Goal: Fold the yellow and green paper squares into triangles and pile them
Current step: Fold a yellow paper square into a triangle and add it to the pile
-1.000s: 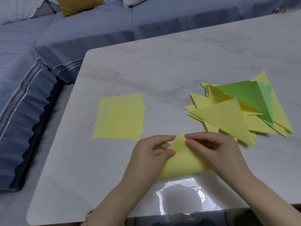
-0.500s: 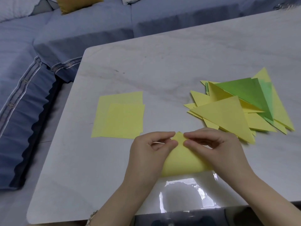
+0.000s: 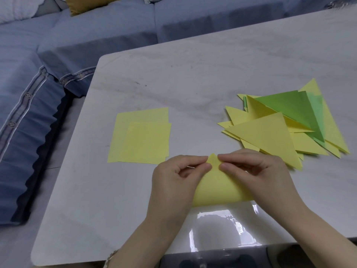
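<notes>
The yellow sheet [image 3: 218,192] lies doubled over near the front edge of the surface [image 3: 193,74]. The left hand [image 3: 173,176] and right hand [image 3: 257,171] each have their grip clamped on its meeting top corners. Best to match those corners exactly, then press the rounded bottom fold flat.

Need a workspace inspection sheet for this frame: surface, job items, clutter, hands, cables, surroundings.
Surface: pale marble-look table, glossy.
Job's things: yellow sheet folded over, not yet creased flat; flat yellow squares to its left, overlapping; pile of triangles at right, yellow and green mixed.
Clutter: nothing seen.
Hands: left hand and right hand each pinch the yellow sheet near its top corner.
Cables: nothing seen.
Surroundings: blue sofa behind and left of the table; mustard cushion on it.
</notes>
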Demonstrator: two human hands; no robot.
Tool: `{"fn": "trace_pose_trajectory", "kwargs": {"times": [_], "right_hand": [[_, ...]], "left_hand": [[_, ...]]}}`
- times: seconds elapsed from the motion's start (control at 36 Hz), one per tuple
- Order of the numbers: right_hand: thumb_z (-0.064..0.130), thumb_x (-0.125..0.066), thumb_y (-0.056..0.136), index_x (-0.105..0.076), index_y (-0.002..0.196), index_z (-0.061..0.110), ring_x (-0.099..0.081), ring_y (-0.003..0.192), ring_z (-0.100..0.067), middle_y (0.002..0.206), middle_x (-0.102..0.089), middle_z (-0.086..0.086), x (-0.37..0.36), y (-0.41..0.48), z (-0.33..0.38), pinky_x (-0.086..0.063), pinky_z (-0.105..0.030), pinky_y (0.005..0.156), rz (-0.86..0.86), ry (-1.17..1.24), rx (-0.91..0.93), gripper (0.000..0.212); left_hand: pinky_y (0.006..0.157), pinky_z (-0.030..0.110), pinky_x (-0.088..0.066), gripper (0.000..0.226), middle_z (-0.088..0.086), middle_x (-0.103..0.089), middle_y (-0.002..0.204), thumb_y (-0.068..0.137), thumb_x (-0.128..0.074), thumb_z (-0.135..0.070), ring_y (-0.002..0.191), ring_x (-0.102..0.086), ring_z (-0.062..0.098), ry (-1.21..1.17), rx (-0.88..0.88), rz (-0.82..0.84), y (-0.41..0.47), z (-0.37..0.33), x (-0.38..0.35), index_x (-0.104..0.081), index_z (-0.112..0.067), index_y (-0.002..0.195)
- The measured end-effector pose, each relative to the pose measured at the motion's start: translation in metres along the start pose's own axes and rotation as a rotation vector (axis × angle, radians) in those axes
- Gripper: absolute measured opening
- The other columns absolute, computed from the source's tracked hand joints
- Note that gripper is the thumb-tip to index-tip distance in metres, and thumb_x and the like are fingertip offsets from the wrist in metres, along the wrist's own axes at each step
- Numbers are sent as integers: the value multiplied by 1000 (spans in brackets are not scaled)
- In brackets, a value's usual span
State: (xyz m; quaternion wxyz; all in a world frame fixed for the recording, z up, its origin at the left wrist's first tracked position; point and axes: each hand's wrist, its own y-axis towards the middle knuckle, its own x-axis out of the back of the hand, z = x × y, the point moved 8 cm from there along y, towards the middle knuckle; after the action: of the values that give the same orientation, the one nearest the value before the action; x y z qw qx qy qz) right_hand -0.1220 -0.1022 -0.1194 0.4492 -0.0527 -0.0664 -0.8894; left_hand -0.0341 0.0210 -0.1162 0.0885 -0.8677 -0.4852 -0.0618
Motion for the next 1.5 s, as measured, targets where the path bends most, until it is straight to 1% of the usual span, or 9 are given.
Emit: {"fn": "trace_pose_trajectory", "kwargs": {"times": [0.31, 0.42, 0.69, 0.83, 0.97, 1.06, 1.14, 1.25, 1.5], "right_hand": [[-4, -71, 72, -72, 73, 24, -63, 72, 4, 81, -70, 13, -1, 2, -1, -43, -5, 65, 28, 7, -35, 27], [2, -73, 72, -70, 69, 27, -60, 62, 3, 66, -69, 16, -3, 12, -8, -44, -5, 63, 58, -4, -115, 25], [19, -68, 80, -62, 64, 31, -55, 64, 0, 72, -66, 7, -22, 47, -27, -41, -13, 60, 319, -484, -101, 21], [13, -65, 82, -63, 67, 25, -51, 58, 3, 64, -59, 14, -32, 56, -56, -37, -10, 59, 316, -537, -95, 20], [14, -61, 85, -67, 73, 23, -52, 67, -1, 71, -62, 11, -34, 58, -73, -39, -18, 66, 288, -563, -85, 15], [11, -60, 84, -70, 76, 16, -55, 71, -7, 70, -62, 12, -33, 56, -77, -41, -22, 69, 270, -565, -76, 14], [9, -59, 85, -71, 79, 12, -57, 75, -10, 71, -61, 13, -32, 54, -79, -42, -24, 73, 247, -551, -68, 13], [11, -59, 86, -71, 83, 11, -58, 80, -14, 81, -63, 3, -32, 52, -80, -43, -27, 77, 219, -558, -43, 13], [13, -56, 89, -70, 86, 10, -48, 79, -13, 74, -56, 4, -33, 47, -77, -38, -28, 74, 171, -628, 54, 14]], "left_hand": [[64, 5, -41, 28, -12, -71, 74, 74, -73, -2, 72, -63, -3, 36, -75, 35, 1, 0, -1, -73, -29, 68], [65, 6, -41, 28, -13, -70, 76, 75, -72, -3, 73, -62, -4, 76, -92, 53, 2, 3, -3, -72, -31, 70], [69, 7, -42, 22, -12, -70, 78, 79, -71, -7, 76, -61, -3, 160, -63, 104, 23, 33, -13, -73, -29, 77], [69, 4, -40, 19, -11, -63, 80, 81, -69, -10, 67, -54, -5, 343, -42, 112, 40, 59, -18, -70, -15, 100], [88, 13, -34, 26, -7, -57, 110, 87, -57, -19, 102, -48, 7, 670, -414, 130, 32, 57, -21, -65, -11, 110], [85, 29, -39, 28, 7, -66, 110, 87, -47, -21, 99, -55, 18, 782, -705, 176, 15, 57, -32, -67, -8, 101], [87, 32, -41, 33, 9, -65, 115, 95, -39, -24, 101, -59, 23, 835, -813, 319, 1, 67, -47, -66, -6, 105], [104, 29, -28, 58, 4, -57, 131, 101, -12, -39, 123, -49, 16, 927, -655, 434, -2, 88, -54, -57, -11, 125], [108, 31, -21, 54, 0, -47, 141, 100, -9, -40, 133, -33, 14, 1001, -622, 509, -13, 99, -56, -50, -19, 131]]}}
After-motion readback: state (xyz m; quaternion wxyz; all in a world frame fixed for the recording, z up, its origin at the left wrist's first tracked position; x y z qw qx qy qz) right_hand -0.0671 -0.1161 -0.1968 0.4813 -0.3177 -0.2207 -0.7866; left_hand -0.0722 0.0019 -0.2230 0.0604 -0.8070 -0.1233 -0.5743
